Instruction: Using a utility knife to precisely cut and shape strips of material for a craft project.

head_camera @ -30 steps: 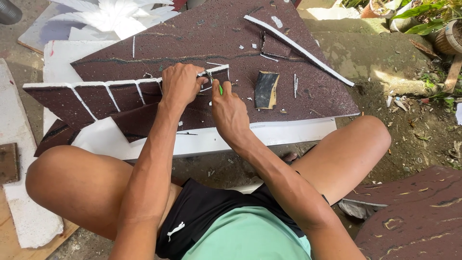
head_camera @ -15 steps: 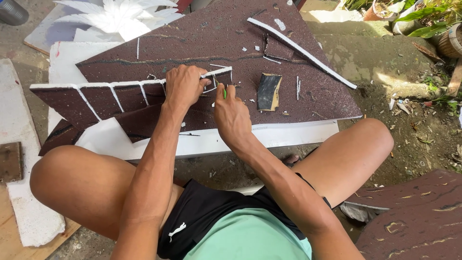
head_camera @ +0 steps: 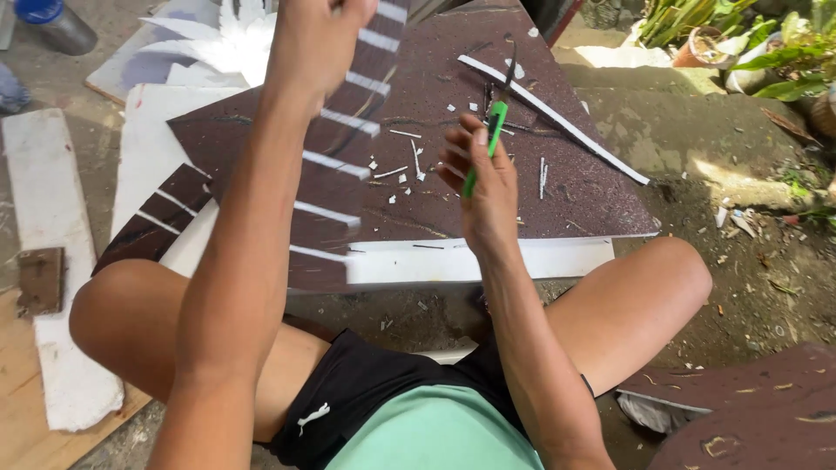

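The left hand (head_camera: 318, 35) is cut off by the top edge, so its fingers and its grip on the notched brown strip (head_camera: 335, 165) cannot be seen; the strip is motion-blurred and its upper end leaves the picture with the hand. Right of that strip, the green cutter (head_camera: 484, 144) shows a dark tip too blurred to make out. Left of the strip, the blue-capped bottle (head_camera: 54, 22) is cropped at the top.

Foam boards (head_camera: 488, 259) on dirt ground (head_camera: 749, 287)
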